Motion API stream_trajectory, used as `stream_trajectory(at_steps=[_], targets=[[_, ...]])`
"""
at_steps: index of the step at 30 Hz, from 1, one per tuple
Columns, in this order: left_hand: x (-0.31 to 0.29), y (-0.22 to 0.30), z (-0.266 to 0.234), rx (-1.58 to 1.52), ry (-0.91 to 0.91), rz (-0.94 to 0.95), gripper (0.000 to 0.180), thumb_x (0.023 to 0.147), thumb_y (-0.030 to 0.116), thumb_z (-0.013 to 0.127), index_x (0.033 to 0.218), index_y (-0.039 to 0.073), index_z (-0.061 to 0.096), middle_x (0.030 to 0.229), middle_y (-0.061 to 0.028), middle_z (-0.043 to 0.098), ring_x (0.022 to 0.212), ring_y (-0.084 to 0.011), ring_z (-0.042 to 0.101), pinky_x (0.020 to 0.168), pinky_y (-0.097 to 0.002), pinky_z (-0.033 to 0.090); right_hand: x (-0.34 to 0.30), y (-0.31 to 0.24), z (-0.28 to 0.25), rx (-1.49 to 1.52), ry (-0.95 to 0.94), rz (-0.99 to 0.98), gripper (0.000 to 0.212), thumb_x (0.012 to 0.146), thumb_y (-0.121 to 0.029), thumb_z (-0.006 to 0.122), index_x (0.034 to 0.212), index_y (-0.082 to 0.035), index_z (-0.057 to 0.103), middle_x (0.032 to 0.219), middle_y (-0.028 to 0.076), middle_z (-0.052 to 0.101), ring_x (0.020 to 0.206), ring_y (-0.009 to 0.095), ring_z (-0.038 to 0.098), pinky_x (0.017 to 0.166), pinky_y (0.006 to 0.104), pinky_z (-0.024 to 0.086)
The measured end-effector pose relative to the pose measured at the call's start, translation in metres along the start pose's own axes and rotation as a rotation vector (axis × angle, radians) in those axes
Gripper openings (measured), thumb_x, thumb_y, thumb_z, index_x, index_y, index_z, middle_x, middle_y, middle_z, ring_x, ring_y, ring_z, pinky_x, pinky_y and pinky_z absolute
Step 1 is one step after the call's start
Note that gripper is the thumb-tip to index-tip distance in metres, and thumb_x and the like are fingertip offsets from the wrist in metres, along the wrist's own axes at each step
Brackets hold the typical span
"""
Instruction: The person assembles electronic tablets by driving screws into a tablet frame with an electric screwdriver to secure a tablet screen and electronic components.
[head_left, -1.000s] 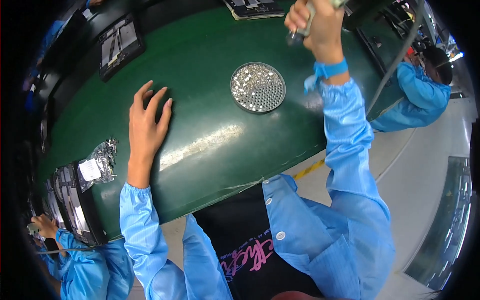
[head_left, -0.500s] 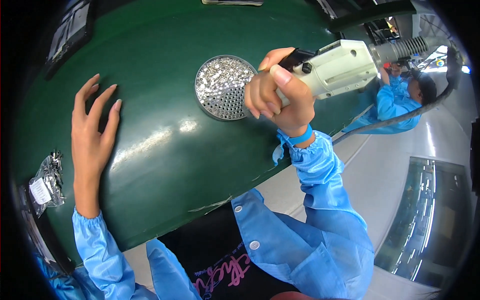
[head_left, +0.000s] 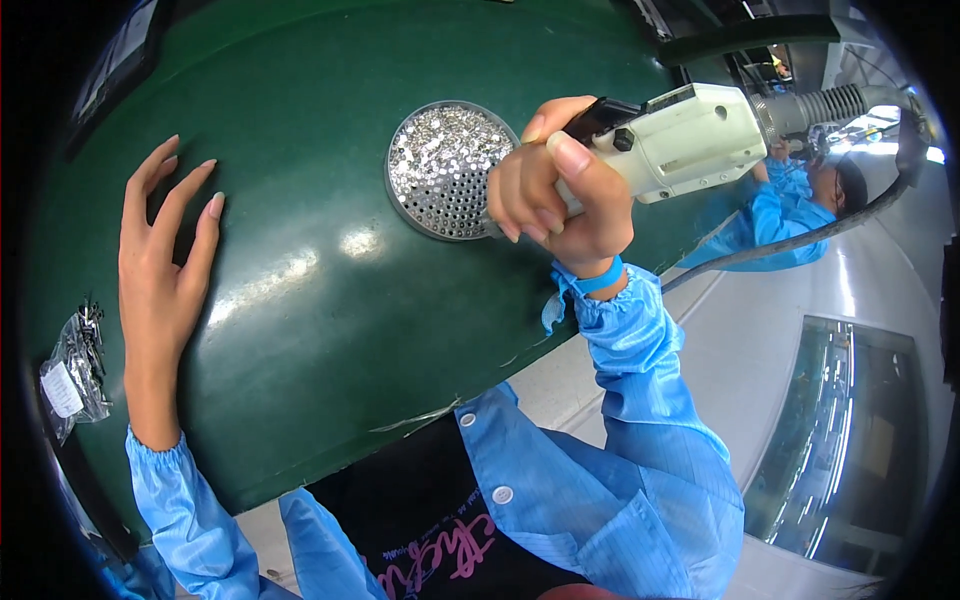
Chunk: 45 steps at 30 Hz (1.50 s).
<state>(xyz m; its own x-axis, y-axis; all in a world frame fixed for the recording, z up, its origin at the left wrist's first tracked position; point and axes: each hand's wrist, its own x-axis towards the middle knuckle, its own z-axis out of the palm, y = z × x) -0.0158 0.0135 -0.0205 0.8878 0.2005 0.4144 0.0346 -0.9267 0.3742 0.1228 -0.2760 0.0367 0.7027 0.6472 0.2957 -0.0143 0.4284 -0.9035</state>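
Note:
My right hand (head_left: 560, 190) is wrapped round the grip of a white handheld power tool (head_left: 690, 140) with a black part on top. A ribbed grey hose leaves the tool's far right end. Close against these fingers is a round metal dish (head_left: 450, 210) with a perforated bottom. Small shiny metal pieces (head_left: 445, 145) cover its far part, while rows of holes show bare on the near side. My fingers hide whether dish and tool are joined. On the left, my left hand (head_left: 165, 260) rests by the green tabletop with fingers spread, holding nothing.
A clear plastic bag of metal pins (head_left: 75, 375) with a white label lies at the left edge of the green table (head_left: 300, 400). A dark framed item (head_left: 115, 70) stands at the far left. The grey cable (head_left: 790, 240) loops down on the right, near a co-worker in blue (head_left: 785, 210).
The view has shifted slightly, so the left hand, bag and table edge appear further left. The dish and tool keep nearly the same place in the picture; both hands keep their poses.

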Motion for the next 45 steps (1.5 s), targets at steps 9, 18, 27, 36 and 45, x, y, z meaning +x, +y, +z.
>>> stream_trajectory(at_steps=[9, 18, 27, 36, 45], targets=[[0.001, 0.0, 0.001, 0.01, -0.003, 0.01, 0.026, 0.09, 0.014, 0.067, 0.116, 0.008, 0.071, 0.138, -0.0104, 0.053, 0.123, -0.0285, 0.057, 0.088, -0.0379, 0.055, -0.002, 0.0, 0.004, -0.023, 0.026, -0.008, 0.015, 0.096, -0.011, 0.053, 0.1, 0.004, 0.053, 0.049, 0.002, 0.041, 0.038, 0.012, 0.04, 0.04, 0.0292, 0.039], [-0.001, 0.005, -0.005, -0.017, -0.003, 0.018, 0.027, 0.091, 0.014, 0.067, 0.116, 0.007, 0.07, 0.138, -0.012, 0.052, 0.122, -0.0299, 0.057, 0.091, -0.0394, 0.054, -0.001, 0.0, 0.009, -0.209, 0.035, 0.018, 0.026, 0.096, -0.016, 0.049, 0.104, 0.008, 0.053, 0.047, 0.001, 0.038, 0.037, 0.01, 0.037, 0.038, 0.0287, 0.039], [0.002, 0.006, -0.008, -0.034, 0.087, 0.053, 0.022, 0.089, 0.012, 0.069, 0.109, 0.004, 0.071, 0.132, -0.0116, 0.057, 0.116, -0.0289, 0.061, 0.089, -0.0386, 0.054, 0.004, -0.004, 0.007, -0.212, -0.028, 0.015, 0.052, 0.099, -0.028, 0.051, 0.127, 0.015, 0.044, 0.051, 0.001, 0.041, 0.04, 0.01, 0.039, 0.04, 0.0284, 0.041], [0.096, 0.021, 0.001, -0.367, 0.167, -0.223, 0.035, 0.096, 0.03, 0.064, 0.119, 0.004, 0.067, 0.104, -0.0099, 0.069, 0.087, -0.0142, 0.064, 0.077, -0.0279, 0.051, 0.034, -0.028, 0.015, -0.055, 0.168, -0.063, 0.03, 0.091, -0.012, 0.065, 0.113, 0.008, 0.06, 0.056, 0.001, 0.05, 0.042, 0.008, 0.045, 0.041, 0.0248, 0.038], [0.28, 0.014, 0.113, -0.177, -0.254, -0.628, 0.105, 0.066, 0.072, 0.076, 0.124, -0.012, 0.054, 0.128, -0.0268, 0.059, 0.119, -0.0416, 0.059, 0.097, -0.0455, 0.049, 0.04, -0.021, 0.0, -0.152, 0.249, -0.013, 0.024, 0.089, -0.005, 0.067, 0.111, 0.004, 0.063, 0.059, -0.002, 0.055, 0.045, 0.004, 0.049, 0.043, 0.0215, 0.038]])
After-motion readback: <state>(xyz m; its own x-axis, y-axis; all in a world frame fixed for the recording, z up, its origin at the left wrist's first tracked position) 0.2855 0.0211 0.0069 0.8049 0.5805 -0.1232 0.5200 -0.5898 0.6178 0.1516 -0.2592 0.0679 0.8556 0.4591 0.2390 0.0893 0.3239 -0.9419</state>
